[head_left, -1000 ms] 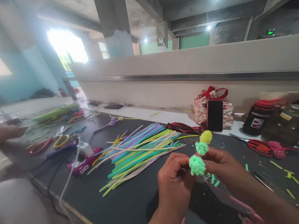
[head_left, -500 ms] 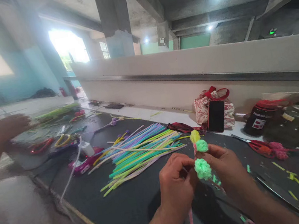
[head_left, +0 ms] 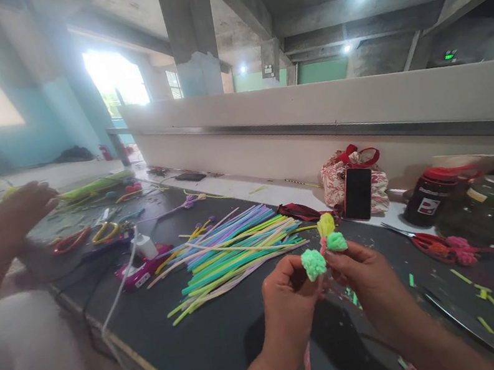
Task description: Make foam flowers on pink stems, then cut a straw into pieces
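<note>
My left hand point(head_left: 288, 301) pinches a mint-green fuzzy piece point(head_left: 314, 264), a small shape made of pipe cleaner. In the fingers of my right hand point(head_left: 368, 272) is a pipe-cleaner flower point(head_left: 326, 224) with a yellow tip and a pink part below it. A second mint-green piece point(head_left: 336, 241) sits beside the yellow tip, at my right thumb and fingers. Both hands are close together above the dark table. A pink pipe cleaner point(head_left: 307, 367) hangs below my left hand; where it joins is hidden.
Loose pastel pipe cleaners point(head_left: 239, 249) lie in a pile on the table. Behind stand a phone point(head_left: 357, 193), a patterned bag point(head_left: 333, 174) and a dark jar point(head_left: 426, 196). Red-handled pliers point(head_left: 427, 243) and green scraps point(head_left: 482, 291) lie right. A co-worker's hand point(head_left: 28, 209) is at left, near a glue gun point(head_left: 141, 272).
The mint-green piece at my left hand has moved up and left, apart from my right hand. The yellow-tipped flower stays in my right fingers. The co-worker's hand has shifted slightly.
</note>
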A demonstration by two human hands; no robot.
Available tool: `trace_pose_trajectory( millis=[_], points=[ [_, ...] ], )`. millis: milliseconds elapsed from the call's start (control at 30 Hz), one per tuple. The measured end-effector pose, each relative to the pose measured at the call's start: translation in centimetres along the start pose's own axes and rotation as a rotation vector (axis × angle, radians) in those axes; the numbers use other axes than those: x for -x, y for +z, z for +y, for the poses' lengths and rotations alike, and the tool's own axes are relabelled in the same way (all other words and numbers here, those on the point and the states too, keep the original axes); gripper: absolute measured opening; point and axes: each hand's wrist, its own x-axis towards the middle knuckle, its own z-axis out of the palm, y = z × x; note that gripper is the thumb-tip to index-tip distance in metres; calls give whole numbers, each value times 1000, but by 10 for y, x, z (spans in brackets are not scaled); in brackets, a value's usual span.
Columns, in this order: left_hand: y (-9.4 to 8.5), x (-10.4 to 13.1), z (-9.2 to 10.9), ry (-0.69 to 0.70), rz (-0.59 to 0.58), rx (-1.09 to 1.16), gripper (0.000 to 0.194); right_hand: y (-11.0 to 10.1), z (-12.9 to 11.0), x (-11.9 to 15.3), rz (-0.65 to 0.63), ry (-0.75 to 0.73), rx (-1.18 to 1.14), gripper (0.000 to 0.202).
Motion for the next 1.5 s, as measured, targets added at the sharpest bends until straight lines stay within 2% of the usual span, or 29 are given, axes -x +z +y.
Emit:
trace_pose_trajectory(
  millis=[167,367,533,700,833,1067,1233,1400,1500],
  points=[
    [-1,0,-3,-32,15,29,15,5,-3,1,-33,-11,-20,9],
    [-5,2,3,109,-8,-121,8,5,-4,1,27,-35,87,9],
    [-2,3,6,-30,-105,49,15,-2,-3,1,-1,-26,78,5],
    [1,1,4,-83,-76,77,18,-4,-2,2,-66,-63,164,10],
    [2,1,8,-125,-98,147,20,2,-6,5,-118,-34,120,12],
    [0,2,8,-257,-128,315,20,11,-15,12,-92,-39,109,24],
    [0,2,8,-345,-78,370,18,6,-10,6,-105,-21,66,19],
    [3,2,8,-447,-144,448,15,-1,-6,3,-207,34,27,20],
    [5,3,6,-484,-173,499,15,-2,-8,6,-226,39,1,16]
  ],
)
